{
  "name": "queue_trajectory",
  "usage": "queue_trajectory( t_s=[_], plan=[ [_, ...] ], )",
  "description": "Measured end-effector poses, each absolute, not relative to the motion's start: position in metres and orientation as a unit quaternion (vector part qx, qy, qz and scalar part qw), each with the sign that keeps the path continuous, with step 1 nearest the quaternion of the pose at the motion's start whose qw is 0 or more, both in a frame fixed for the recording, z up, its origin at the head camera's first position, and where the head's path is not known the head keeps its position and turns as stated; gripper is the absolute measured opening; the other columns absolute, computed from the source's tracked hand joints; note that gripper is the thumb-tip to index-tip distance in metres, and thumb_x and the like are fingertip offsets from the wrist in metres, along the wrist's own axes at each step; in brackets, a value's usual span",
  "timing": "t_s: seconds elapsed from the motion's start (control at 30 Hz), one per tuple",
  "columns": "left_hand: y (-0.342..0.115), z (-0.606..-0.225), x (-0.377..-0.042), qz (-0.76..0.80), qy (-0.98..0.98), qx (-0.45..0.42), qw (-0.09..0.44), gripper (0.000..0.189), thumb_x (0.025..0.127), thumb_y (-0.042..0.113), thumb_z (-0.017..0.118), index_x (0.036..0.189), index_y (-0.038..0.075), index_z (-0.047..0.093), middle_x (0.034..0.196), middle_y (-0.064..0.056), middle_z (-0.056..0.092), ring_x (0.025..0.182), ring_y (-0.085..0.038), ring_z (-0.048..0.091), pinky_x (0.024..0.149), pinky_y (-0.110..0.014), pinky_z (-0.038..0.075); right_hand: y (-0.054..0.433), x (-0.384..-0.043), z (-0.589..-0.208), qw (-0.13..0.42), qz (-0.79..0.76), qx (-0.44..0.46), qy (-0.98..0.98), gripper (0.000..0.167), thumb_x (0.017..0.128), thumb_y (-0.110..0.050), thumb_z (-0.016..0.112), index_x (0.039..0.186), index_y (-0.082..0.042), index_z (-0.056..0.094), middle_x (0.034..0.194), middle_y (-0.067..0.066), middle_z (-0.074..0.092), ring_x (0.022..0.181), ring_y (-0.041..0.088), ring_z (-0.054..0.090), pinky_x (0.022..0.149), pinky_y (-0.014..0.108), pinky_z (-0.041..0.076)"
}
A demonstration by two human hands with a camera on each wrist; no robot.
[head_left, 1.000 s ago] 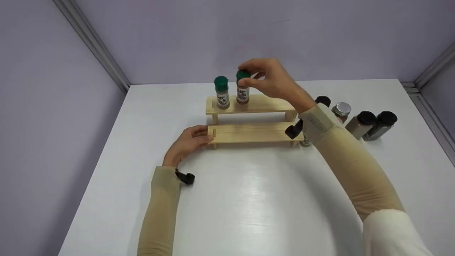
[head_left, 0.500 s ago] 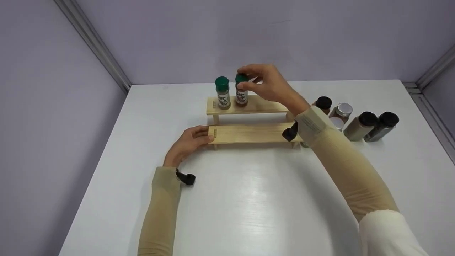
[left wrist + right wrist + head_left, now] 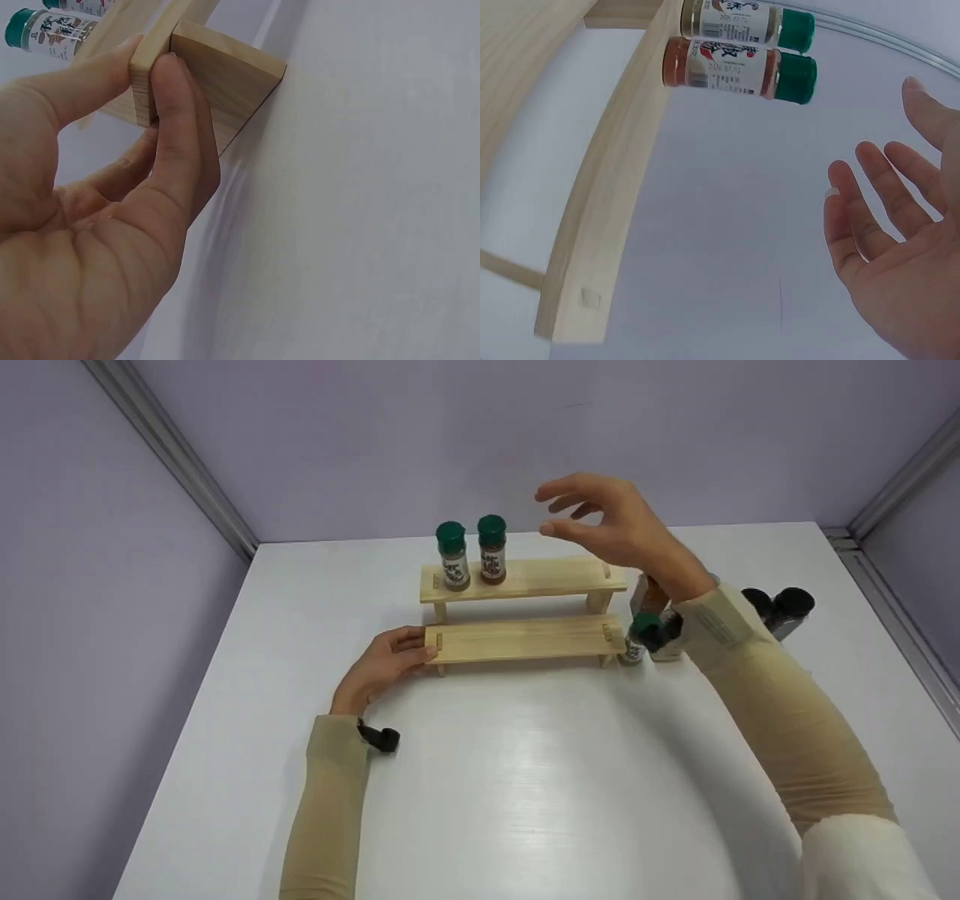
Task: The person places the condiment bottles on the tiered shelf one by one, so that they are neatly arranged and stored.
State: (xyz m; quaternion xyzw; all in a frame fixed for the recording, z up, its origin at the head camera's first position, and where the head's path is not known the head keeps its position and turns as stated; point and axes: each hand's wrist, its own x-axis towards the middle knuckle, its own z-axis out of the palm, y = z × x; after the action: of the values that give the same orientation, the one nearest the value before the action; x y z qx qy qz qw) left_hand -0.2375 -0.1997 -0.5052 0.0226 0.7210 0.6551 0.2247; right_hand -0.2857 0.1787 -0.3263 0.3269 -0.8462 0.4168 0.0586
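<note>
A two-step wooden shelf rack stands on the white table, with a lower board [image 3: 525,640] in front of an upper board [image 3: 559,575]. My left hand [image 3: 386,664] pinches the left end of the lower board between thumb and fingers, plain in the left wrist view. Two green-capped spice bottles stand upright at the left of the upper board: a paler one [image 3: 454,559] and a reddish-brown one [image 3: 492,551]. My right hand [image 3: 611,521] hovers to their right, above the upper board, fingers spread and holding nothing. The right wrist view shows it apart from the reddish bottle [image 3: 724,67].
Right of the rack stands another green-capped bottle [image 3: 634,649], close to the lower board's end. Beyond it are several more jars, partly hidden by my right forearm, including a black-capped jar [image 3: 791,604]. A pale wall [image 3: 375,450] rises behind the table.
My right hand has lowered the reddish spice bottle slightly, let go of it and drawn back up to the right. The left hand keeps its hold on the rack.
</note>
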Motion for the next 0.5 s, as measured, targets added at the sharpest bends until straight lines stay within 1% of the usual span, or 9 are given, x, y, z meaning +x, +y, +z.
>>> queue_trajectory(
  t_s=[0.1, 0.23, 0.4, 0.5],
  plan=[
    [-0.203, -0.505, -0.237, 0.656, 0.721, 0.018, 0.221, 0.059, 0.103, 0.015, 0.073, 0.155, 0.000, 0.048, 0.151, -0.020, 0.057, 0.125, -0.022, 0.063, 0.100, -0.027, 0.057, 0.198, -0.276, -0.321, 0.076, 0.405, 0.321, -0.853, 0.038, 0.104, -0.025, 0.074, 0.141, -0.017, 0.070, 0.141, 0.003, 0.069, 0.125, 0.022, 0.066, 0.108, 0.035, 0.051],
    [-0.206, -0.505, -0.236, 0.658, 0.721, 0.008, 0.218, 0.062, 0.102, 0.015, 0.074, 0.156, 0.000, 0.047, 0.152, -0.020, 0.055, 0.129, -0.025, 0.062, 0.105, -0.030, 0.057, 0.226, -0.262, -0.319, 0.091, 0.390, 0.305, -0.864, 0.037, 0.103, -0.023, 0.075, 0.139, -0.019, 0.071, 0.138, 0.001, 0.071, 0.120, 0.009, 0.065, 0.104, 0.024, 0.050],
    [-0.208, -0.505, -0.235, 0.649, 0.729, -0.003, 0.220, 0.064, 0.101, 0.019, 0.076, 0.157, 0.002, 0.048, 0.152, -0.018, 0.057, 0.129, -0.025, 0.062, 0.106, -0.032, 0.056, 0.264, -0.247, -0.324, 0.103, 0.375, 0.278, -0.878, 0.036, 0.101, -0.017, 0.077, 0.137, -0.017, 0.072, 0.135, 0.004, 0.072, 0.116, -0.001, 0.062, 0.100, 0.018, 0.049],
    [-0.208, -0.504, -0.235, 0.654, 0.724, -0.005, 0.220, 0.064, 0.101, 0.018, 0.076, 0.156, 0.002, 0.047, 0.151, -0.018, 0.056, 0.129, -0.024, 0.062, 0.106, -0.031, 0.056, 0.291, -0.241, -0.330, 0.116, 0.366, 0.250, -0.889, 0.036, 0.100, -0.015, 0.078, 0.136, -0.015, 0.073, 0.134, 0.004, 0.072, 0.114, -0.005, 0.061, 0.097, 0.015, 0.048]
  ],
)
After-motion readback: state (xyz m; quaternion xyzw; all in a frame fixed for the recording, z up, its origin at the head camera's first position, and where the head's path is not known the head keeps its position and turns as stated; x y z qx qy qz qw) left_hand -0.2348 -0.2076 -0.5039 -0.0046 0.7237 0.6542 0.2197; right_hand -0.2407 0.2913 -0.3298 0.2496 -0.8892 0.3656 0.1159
